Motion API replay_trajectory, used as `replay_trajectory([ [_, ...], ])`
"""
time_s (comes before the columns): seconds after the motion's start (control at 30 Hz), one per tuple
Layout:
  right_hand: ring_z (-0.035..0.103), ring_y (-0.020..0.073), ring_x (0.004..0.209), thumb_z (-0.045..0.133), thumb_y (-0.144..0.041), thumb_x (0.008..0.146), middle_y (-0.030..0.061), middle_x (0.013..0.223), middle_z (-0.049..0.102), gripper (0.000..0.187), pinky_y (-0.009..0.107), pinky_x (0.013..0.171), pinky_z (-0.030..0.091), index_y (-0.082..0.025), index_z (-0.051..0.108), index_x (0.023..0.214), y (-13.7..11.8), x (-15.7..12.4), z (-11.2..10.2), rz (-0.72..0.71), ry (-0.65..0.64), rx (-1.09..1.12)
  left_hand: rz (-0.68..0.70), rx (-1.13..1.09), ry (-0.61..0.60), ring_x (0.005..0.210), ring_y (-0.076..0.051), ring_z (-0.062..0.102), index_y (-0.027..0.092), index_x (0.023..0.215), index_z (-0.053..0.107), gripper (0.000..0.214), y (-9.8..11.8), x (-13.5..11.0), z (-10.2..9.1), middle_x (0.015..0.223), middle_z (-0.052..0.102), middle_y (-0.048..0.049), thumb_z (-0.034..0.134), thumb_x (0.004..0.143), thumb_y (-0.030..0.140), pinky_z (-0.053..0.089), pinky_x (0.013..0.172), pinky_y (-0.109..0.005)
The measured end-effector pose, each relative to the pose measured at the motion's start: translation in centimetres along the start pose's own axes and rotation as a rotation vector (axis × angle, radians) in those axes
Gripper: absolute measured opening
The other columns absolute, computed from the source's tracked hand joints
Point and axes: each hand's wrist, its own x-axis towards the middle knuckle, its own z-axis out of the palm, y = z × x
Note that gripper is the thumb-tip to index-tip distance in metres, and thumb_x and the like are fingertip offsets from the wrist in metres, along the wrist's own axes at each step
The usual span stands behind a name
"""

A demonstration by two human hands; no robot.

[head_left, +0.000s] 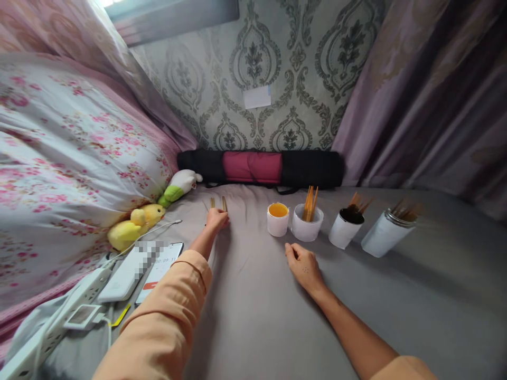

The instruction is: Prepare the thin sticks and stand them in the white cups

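My left hand is closed at the left of the grey sheet, gripping thin sticks whose ends show beyond the fingers. How many it holds is hidden. My right hand rests on the sheet with curled fingers, and nothing shows in it. Just beyond it stands a white-wrapped cup with a yellow inside. Beside that is a wider white tub with several upright orange sticks. Further right are a white-wrapped can with a dark inside and a taller white-wrapped can, both holding sticks.
A black and maroon rolled bag lies along the patterned wall. At the left are plush toys, a phone, a white power bank, a power strip and cables. Curtains hang at the right.
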Motion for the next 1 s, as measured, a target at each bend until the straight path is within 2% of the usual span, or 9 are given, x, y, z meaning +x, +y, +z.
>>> replay_trajectory([
  [0.2,0.043,0.0109,0.050,0.034,-0.044,0.085,0.0000,0.051,0.054,0.040,0.023,0.051,0.024,-0.019,0.052,0.060,0.0,0.0,0.0,0.002,-0.008,0.011,-0.080,-0.487,-0.068,0.063,-0.011,0.062,0.010,0.085,0.057,0.014,0.2,-1.2,1.0,0.077,0.066,-0.0102,0.049,0.076,0.017,0.051,0.060,-0.021],
  [0.4,0.044,0.0109,0.050,0.034,-0.044,0.085,0.0007,0.052,0.055,0.040,0.023,0.050,0.024,-0.019,0.052,0.059,0.0,0.0,0.0,0.003,-0.004,0.013,-0.147,-0.839,-0.101,0.058,-0.009,0.060,0.008,0.075,0.054,0.002,0.5,-2.2,1.7,0.067,0.062,-0.0068,0.052,0.074,0.009,0.051,0.061,-0.021],
  [0.5,0.042,0.0103,0.048,0.035,-0.044,0.085,0.0003,0.051,0.053,0.041,0.023,0.049,0.024,-0.018,0.051,0.058,0.0,0.0,0.0,0.004,0.003,0.007,-0.154,-0.982,-0.126,0.055,-0.008,0.059,0.008,0.073,0.055,0.005,0.5,-2.8,2.0,0.065,0.060,-0.0053,0.054,0.071,0.004,0.051,0.059,-0.020],
  [0.77,0.040,0.0105,0.047,0.035,-0.045,0.085,-0.0010,0.048,0.049,0.041,0.023,0.049,0.024,-0.019,0.049,0.057,0.0,-0.1,0.0,-0.014,0.006,0.006,-0.157,-1.228,-0.207,0.054,-0.006,0.056,0.006,0.076,0.058,0.013,0.7,-5.0,2.5,0.066,0.060,-0.0061,0.051,0.070,-0.004,0.049,0.054,-0.015],
  [1.0,0.040,0.0104,0.047,0.035,-0.045,0.085,-0.0008,0.048,0.049,0.041,0.023,0.049,0.025,-0.019,0.049,0.057,0.2,0.0,0.1,-0.032,-0.002,-0.003,-0.123,-1.323,-0.256,0.054,-0.005,0.055,0.005,0.081,0.061,0.012,0.3,-6.8,3.6,0.070,0.060,-0.0065,0.056,0.071,0.001,0.046,0.053,-0.015],
])
